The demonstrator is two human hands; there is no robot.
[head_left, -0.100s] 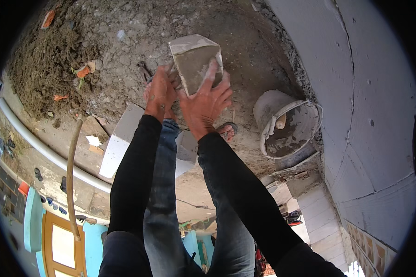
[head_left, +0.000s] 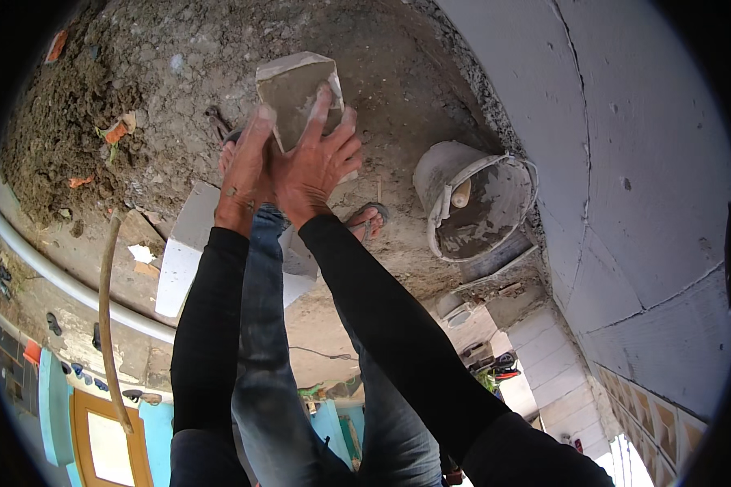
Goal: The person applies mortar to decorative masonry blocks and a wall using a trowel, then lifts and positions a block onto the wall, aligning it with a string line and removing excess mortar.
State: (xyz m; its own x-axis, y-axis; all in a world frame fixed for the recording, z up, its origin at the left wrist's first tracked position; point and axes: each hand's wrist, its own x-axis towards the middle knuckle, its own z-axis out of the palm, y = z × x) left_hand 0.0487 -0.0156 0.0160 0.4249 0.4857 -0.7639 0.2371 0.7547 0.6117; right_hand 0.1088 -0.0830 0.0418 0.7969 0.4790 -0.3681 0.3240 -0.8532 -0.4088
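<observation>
A pale masonry block point(head_left: 292, 96), its upper face coated with grey mortar, is held out in front of me between both hands. My right hand point(head_left: 315, 166) is closed on its near right part, with the index finger stretched over the mortar and the other fingers along the right edge. At the near left edge is my left hand point(head_left: 248, 170), its thumb pointing up along the block and its other fingers mostly hidden. To the right, a mortar-smeared bucket point(head_left: 445, 183) leans with its mouth toward me, and a rounded wooden handle point(head_left: 461, 193) shows inside it.
Light blocks point(head_left: 183, 264) lie by my legs. A grey block wall point(head_left: 625, 162) rises on the right. Loose soil point(head_left: 57, 130) with brick pieces is heaped at far left. Nearer are a long pale pipe point(head_left: 73, 272) and a wooden pole point(head_left: 110, 325). My sandalled foot point(head_left: 367, 221) stands below the hands.
The whole scene has shifted left in the picture as my head turned. My left hand has come closer to the right one, its thumb now raised at the block's edge.
</observation>
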